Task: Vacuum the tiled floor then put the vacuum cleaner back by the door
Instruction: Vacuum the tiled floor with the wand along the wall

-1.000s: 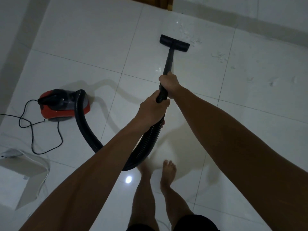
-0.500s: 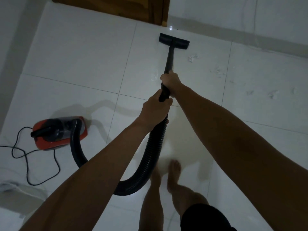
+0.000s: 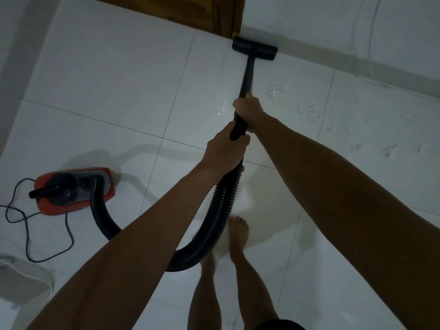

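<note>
Both hands, left hand [image 3: 223, 151] and right hand [image 3: 247, 108], grip the wand [image 3: 246, 77] with its floor head [image 3: 254, 48] by the door [image 3: 190, 13], but scraps [image 3: 309, 113] remain, so vacuuming looks unfinished and the red vacuum cleaner [image 3: 73, 189] isn't parked yet.

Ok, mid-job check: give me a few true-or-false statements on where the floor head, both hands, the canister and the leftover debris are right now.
1. The floor head sits at the base of the wall, just right of the wooden door. True.
2. Only the right hand holds the wand. False: the left hand grips too, lower down where the ribbed hose begins.
3. The red canister stands on the floor to the person's left. True.
4. The floor is free of debris. False: white scraps lie right of the wand.
5. The power cord is wrapped around the wand. False: it lies looped on the floor beside the canister.
</note>
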